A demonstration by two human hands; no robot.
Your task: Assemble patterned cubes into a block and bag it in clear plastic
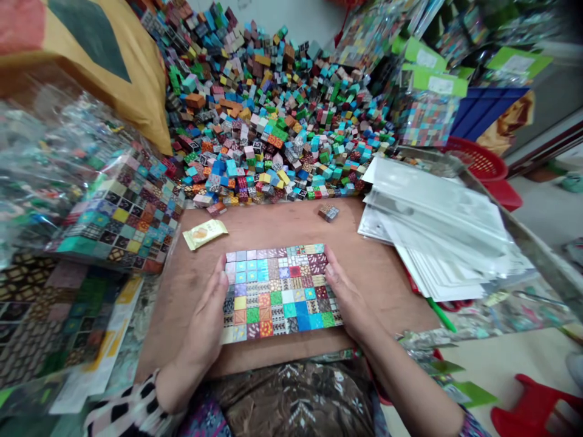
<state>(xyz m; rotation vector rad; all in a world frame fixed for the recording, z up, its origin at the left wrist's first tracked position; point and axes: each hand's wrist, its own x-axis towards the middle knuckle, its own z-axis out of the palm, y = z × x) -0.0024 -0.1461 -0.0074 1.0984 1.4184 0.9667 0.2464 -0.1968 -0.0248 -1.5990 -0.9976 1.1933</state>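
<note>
A flat rectangular grid of small patterned cubes [280,291] lies on a brown wooden board [378,267] in front of me. My left hand [207,321] presses flat against the grid's left edge, fingers straight. Pressed against its right edge is my right hand [348,297], also flat. Neither hand grips anything. A big heap of loose coloured cubes [273,115] rises behind the board. Two stray cubes [328,212] sit on the board near the heap.
A small yellow sachet [204,233] lies left of the grid. Clear plastic bags [441,224] are stacked at the right. Bagged cube sets [118,212] pile up at the left. A red basket [478,161] and red stool [537,406] stand right.
</note>
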